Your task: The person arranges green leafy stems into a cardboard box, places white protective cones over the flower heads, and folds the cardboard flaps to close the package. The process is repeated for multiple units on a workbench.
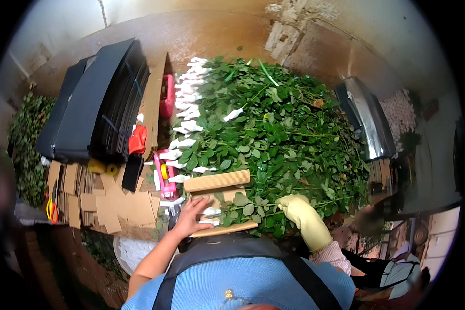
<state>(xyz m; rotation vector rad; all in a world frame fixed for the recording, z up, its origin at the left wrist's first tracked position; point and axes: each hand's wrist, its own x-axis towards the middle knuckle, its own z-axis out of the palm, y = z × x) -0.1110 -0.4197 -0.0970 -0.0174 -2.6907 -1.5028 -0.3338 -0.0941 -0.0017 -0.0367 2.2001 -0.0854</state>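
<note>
My bare left hand (189, 218) rests on a piece of corrugated cardboard (218, 181) with raised edges, its fingers spread. Beside its thumb lie two flower heads in white sleeves (211, 212), their leafy stems running right. In a pale yellow rubber glove, my right hand (298, 211) closes around leafy stems (266, 211) just right of the cardboard; its fingertips are partly hidden by leaves. Beyond both hands spreads a large heap of green-leaved stems (279, 134). Many of their white-sleeved heads (188, 98) line up along the left side.
Left stand a stack of dark sheets (93, 103), flat cardboard pieces (121, 206) and orange-handled scissors (52, 211). A pink tape dispenser (166, 178) sits beside the flower heads. A silver-wrapped bundle (369, 121) lies at right. Another person (400, 274) is at lower right.
</note>
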